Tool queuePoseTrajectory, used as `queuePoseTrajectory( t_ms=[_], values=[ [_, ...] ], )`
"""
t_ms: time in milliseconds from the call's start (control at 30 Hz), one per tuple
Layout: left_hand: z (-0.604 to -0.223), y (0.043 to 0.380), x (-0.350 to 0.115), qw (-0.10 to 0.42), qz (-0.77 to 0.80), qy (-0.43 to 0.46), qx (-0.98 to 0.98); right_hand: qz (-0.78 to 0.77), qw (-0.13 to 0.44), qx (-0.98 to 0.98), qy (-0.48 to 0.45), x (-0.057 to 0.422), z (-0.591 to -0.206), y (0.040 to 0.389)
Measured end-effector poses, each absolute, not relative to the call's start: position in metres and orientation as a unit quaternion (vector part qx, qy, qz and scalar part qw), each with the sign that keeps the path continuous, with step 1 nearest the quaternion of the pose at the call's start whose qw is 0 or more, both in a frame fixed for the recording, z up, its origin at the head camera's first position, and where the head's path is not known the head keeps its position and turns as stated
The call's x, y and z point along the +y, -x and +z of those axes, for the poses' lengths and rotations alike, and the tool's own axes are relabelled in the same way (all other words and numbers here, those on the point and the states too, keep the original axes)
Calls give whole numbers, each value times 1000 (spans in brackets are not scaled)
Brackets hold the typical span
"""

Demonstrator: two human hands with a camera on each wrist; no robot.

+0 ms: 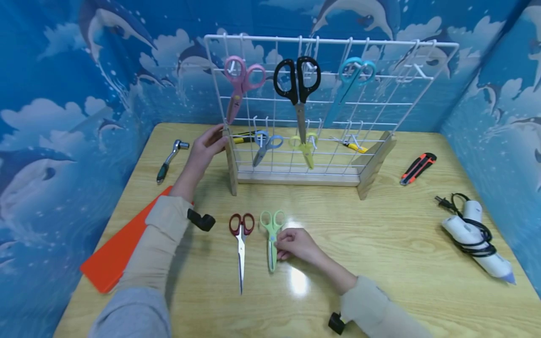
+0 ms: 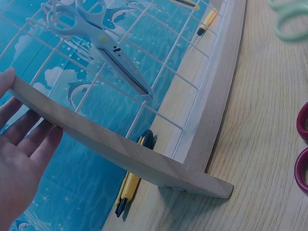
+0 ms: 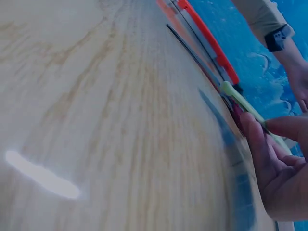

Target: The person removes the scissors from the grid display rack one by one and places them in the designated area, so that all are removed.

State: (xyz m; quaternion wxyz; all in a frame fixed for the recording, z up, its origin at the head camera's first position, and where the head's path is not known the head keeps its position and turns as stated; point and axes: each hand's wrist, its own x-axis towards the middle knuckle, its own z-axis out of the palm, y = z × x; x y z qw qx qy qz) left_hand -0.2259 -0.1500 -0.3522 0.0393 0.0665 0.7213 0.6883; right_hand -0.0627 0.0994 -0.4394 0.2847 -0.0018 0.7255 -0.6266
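Observation:
My left hand (image 1: 207,146) holds the left wooden upright (image 2: 103,139) of a white wire rack, its thumb and fingers on either side of the wood. With thumb and fingers, my right hand (image 1: 299,245) pinches the blade part of light green scissors (image 1: 272,234); in the right wrist view the green scissors (image 3: 245,106) appear raised off the table. Just left of them lie dark red-handled scissors (image 1: 241,239). On the rack hang pink scissors (image 1: 239,87), black-handled scissors (image 1: 297,89), turquoise scissors (image 1: 348,84), small blue scissors (image 1: 264,146) and yellow-green scissors (image 1: 307,149).
An orange-red board-like object (image 1: 122,246) lies under the left forearm, with a ratchet wrench (image 1: 169,162) behind it. At right are a red-and-black utility knife (image 1: 418,168) and a white corded tool (image 1: 477,244). Yellow tools (image 1: 355,147) lie behind the rack. An unused hook (image 1: 416,70) hangs top right.

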Motion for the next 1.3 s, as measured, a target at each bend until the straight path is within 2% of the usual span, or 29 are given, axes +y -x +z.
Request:
queuePoseTrajectory(
  t_ms=[367,633,1300],
  values=[
    [-351,225,-150,39,686,-72,723,-583,300,755,12,79,-419,57],
    [-351,225,-151,39,689,-72,720,-567,299,768,8,81,-451,65],
    [-352,224,-149,37,687,-73,722,-519,325,790,19,81,-445,72]
  ],
)
